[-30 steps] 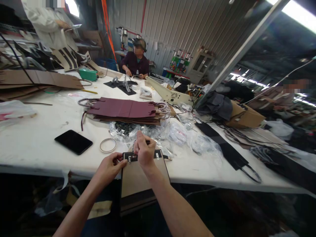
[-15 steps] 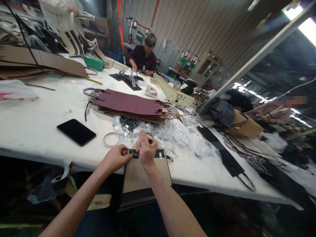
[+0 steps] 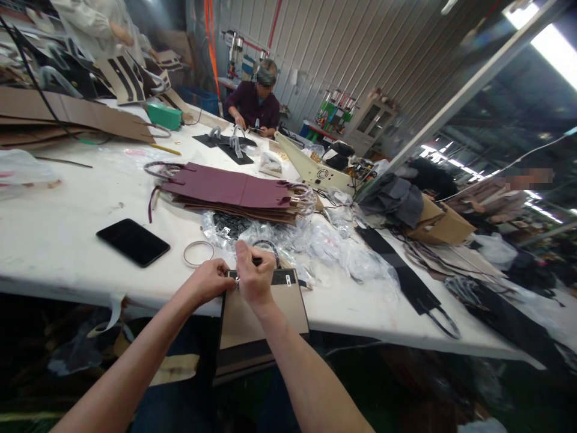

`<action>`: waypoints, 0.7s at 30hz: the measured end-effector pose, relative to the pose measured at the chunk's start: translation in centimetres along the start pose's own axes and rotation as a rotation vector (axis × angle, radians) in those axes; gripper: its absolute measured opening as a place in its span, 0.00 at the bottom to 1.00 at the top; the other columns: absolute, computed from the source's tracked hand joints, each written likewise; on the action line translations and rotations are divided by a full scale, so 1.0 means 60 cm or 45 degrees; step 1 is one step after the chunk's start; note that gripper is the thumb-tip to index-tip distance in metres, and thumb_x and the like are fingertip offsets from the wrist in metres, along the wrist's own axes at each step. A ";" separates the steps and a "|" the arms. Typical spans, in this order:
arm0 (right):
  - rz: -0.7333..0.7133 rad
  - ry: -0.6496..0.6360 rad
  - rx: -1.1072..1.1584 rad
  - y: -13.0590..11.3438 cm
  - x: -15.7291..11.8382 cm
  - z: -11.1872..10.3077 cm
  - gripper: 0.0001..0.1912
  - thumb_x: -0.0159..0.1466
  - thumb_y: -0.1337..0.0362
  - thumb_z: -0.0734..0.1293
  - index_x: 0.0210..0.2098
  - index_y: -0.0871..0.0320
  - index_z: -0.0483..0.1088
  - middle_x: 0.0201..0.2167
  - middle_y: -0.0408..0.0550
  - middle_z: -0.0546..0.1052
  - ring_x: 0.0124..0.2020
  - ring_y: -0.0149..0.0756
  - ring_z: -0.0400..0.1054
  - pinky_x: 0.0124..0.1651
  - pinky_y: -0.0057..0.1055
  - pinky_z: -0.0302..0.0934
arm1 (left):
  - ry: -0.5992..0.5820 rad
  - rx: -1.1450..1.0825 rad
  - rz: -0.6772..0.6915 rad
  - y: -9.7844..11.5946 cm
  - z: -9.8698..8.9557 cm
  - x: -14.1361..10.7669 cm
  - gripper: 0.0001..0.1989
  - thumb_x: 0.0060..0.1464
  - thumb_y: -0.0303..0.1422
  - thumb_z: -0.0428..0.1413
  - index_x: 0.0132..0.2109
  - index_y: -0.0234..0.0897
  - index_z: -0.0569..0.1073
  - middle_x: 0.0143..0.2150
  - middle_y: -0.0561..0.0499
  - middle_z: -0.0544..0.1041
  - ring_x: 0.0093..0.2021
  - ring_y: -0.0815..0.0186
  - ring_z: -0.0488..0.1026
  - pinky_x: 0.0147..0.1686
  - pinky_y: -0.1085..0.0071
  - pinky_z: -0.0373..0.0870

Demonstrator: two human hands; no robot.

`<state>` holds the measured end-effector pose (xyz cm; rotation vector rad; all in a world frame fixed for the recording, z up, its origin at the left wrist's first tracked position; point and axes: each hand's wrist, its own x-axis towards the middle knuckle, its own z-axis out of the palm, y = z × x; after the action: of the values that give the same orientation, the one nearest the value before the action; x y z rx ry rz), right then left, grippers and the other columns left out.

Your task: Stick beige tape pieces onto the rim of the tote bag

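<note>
Lower centre, I see the left hand point(image 3: 213, 281) pinch the panel point(image 3: 243, 325), likely steadying it. The right hand point(image 3: 255, 276) clenches a dark tool point(image 3: 256, 261).

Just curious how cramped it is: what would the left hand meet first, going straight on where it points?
The left hand would probably meet the bare right hand, curled around a slim dark object, over the flat beige-and-black panel; depth between the hands is unclear.
</note>
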<state>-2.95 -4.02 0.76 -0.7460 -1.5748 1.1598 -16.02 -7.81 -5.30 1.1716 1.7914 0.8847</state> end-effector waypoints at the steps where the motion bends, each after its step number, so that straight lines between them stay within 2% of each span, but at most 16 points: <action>1: -0.030 -0.011 -0.033 -0.002 0.001 0.003 0.34 0.73 0.44 0.68 0.17 0.54 0.57 0.17 0.39 0.59 0.21 0.29 0.52 0.26 0.32 0.49 | -0.002 -0.002 -0.004 0.002 -0.001 0.000 0.09 0.39 0.37 0.60 0.30 0.41 0.71 0.21 0.58 0.72 0.24 0.64 0.69 0.25 0.69 0.57; 3: -0.016 -0.005 -0.016 -0.001 0.007 0.003 0.34 0.72 0.45 0.70 0.18 0.54 0.57 0.17 0.38 0.59 0.21 0.28 0.52 0.26 0.32 0.49 | -0.002 -0.016 -0.019 0.005 -0.001 -0.001 0.10 0.38 0.37 0.60 0.31 0.41 0.71 0.21 0.58 0.72 0.24 0.64 0.70 0.25 0.69 0.58; 7: 0.262 0.076 0.307 0.007 0.031 -0.013 0.34 0.69 0.41 0.71 0.18 0.53 0.58 0.13 0.35 0.57 0.14 0.27 0.50 0.18 0.31 0.44 | -0.001 -0.070 -0.056 0.006 0.002 -0.006 0.11 0.37 0.37 0.62 0.31 0.41 0.71 0.21 0.58 0.73 0.24 0.64 0.71 0.24 0.69 0.60; 9: 0.358 0.051 0.470 0.008 0.039 -0.021 0.34 0.67 0.40 0.73 0.18 0.52 0.56 0.12 0.33 0.55 0.12 0.25 0.47 0.16 0.30 0.41 | 0.007 -0.083 -0.051 0.006 0.003 -0.009 0.11 0.38 0.37 0.62 0.32 0.41 0.71 0.21 0.58 0.73 0.24 0.64 0.71 0.25 0.69 0.59; 12: 0.431 0.002 0.544 0.012 0.047 -0.021 0.34 0.64 0.41 0.75 0.18 0.52 0.55 0.11 0.31 0.53 0.11 0.24 0.46 0.14 0.28 0.40 | 0.031 -0.076 -0.044 0.004 0.004 -0.010 0.11 0.39 0.36 0.63 0.32 0.40 0.71 0.21 0.58 0.73 0.24 0.65 0.71 0.25 0.70 0.58; 15: 0.605 0.044 0.458 0.028 0.067 -0.004 0.34 0.66 0.42 0.74 0.18 0.51 0.53 0.10 0.30 0.53 0.11 0.23 0.45 0.13 0.27 0.40 | 0.043 -0.067 -0.054 0.004 0.005 -0.012 0.12 0.39 0.36 0.63 0.32 0.40 0.71 0.22 0.57 0.74 0.25 0.65 0.71 0.26 0.70 0.58; 18: 0.818 0.085 0.359 0.052 0.099 0.027 0.31 0.68 0.48 0.73 0.19 0.51 0.54 0.09 0.29 0.53 0.10 0.23 0.44 0.13 0.26 0.38 | 0.011 -0.081 -0.054 0.008 0.002 -0.017 0.14 0.40 0.38 0.63 0.36 0.41 0.71 0.23 0.57 0.75 0.26 0.65 0.72 0.26 0.71 0.60; 21: 0.904 0.112 0.303 0.064 0.123 0.050 0.28 0.67 0.55 0.75 0.20 0.51 0.57 0.08 0.30 0.56 0.09 0.22 0.46 0.13 0.25 0.36 | -0.071 -0.133 -0.104 0.016 -0.005 -0.027 0.18 0.43 0.43 0.62 0.40 0.41 0.71 0.22 0.58 0.75 0.22 0.67 0.67 0.22 0.71 0.57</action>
<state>-8.38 2.84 -0.30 -1.2229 -1.0850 1.7559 -15.51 -9.03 -3.93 1.0395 1.7149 0.8790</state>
